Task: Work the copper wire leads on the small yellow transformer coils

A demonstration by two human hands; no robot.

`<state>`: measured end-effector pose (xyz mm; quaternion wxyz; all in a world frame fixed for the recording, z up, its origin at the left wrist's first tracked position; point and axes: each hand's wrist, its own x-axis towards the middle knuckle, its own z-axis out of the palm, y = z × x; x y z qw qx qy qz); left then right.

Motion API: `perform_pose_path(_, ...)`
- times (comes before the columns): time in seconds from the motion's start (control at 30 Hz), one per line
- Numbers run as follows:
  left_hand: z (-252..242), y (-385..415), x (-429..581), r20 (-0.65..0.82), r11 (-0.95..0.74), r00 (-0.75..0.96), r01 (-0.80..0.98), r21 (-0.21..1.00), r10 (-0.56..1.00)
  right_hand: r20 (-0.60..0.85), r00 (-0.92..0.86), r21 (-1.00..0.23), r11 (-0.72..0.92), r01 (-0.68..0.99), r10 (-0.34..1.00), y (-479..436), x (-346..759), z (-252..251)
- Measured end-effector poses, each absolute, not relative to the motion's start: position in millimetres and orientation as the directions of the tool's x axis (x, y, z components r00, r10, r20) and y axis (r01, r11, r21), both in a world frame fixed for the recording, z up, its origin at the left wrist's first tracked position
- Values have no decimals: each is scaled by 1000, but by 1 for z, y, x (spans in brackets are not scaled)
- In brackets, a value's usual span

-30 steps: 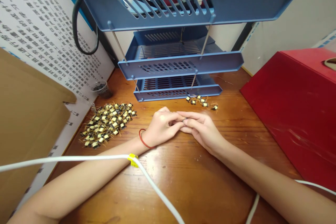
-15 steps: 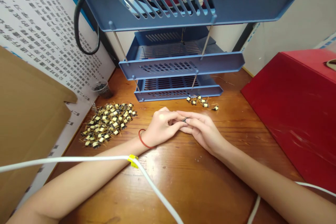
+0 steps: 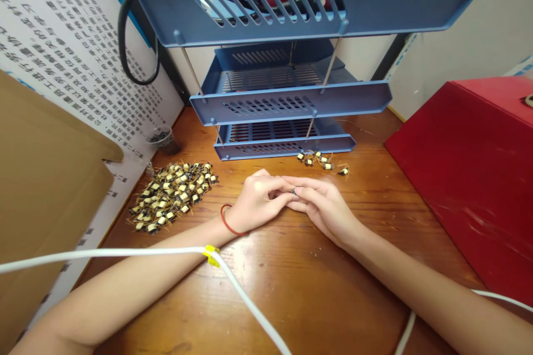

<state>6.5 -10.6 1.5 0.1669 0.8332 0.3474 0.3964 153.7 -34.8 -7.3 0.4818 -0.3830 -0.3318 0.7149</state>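
Observation:
My left hand (image 3: 266, 197) and my right hand (image 3: 322, 202) meet above the middle of the wooden table, their fingertips touching. Between them a small dark component (image 3: 293, 191) shows, mostly covered by the fingers. The left thumb and forefinger pinch it from one side, and the right thumb presses against it from the other. To the left lies a heap of small wire-wound coils (image 3: 172, 194) with yellow tape, black bases and thin copper-coloured leads. Several similar coils (image 3: 327, 166) lie behind my right hand.
A blue tiered tray rack (image 3: 287, 147) stands at the back. A clear cup (image 3: 166, 141) of dark bits sits behind the heap. On the right is a red box (image 3: 449, 166); cardboard (image 3: 50, 177) stands at left. A white cable (image 3: 245, 285) crosses in front of my left forearm.
My hands keep nearly the same pose, still pinching the dark component, of which slightly less shows. The whole view has shifted very slightly.

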Motion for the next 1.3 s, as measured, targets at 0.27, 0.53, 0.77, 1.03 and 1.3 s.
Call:
perform_pose_path(0.27,-1,-10,6,566,-728,458,428,535,685,-227,-238,-844,-313,-436,944,-36,154,-7)
perform_pose_path(0.53,-3,-9,6,586,-744,458,414,525,669,-233,-247,-836,-324,-442,940,-35,154,-6)
perform_pose_path(0.77,-1,-10,6,559,-720,453,433,543,694,-232,-248,-833,-324,-449,941,-36,154,-7)
perform_pose_path(1.03,0,-11,5,525,-691,450,447,567,722,-217,-263,-835,-318,-449,940,-36,155,-7)
perform_pose_path(1.3,1,-11,6,518,-681,442,446,580,732,-215,-260,-834,-315,-452,942,-35,155,-8)
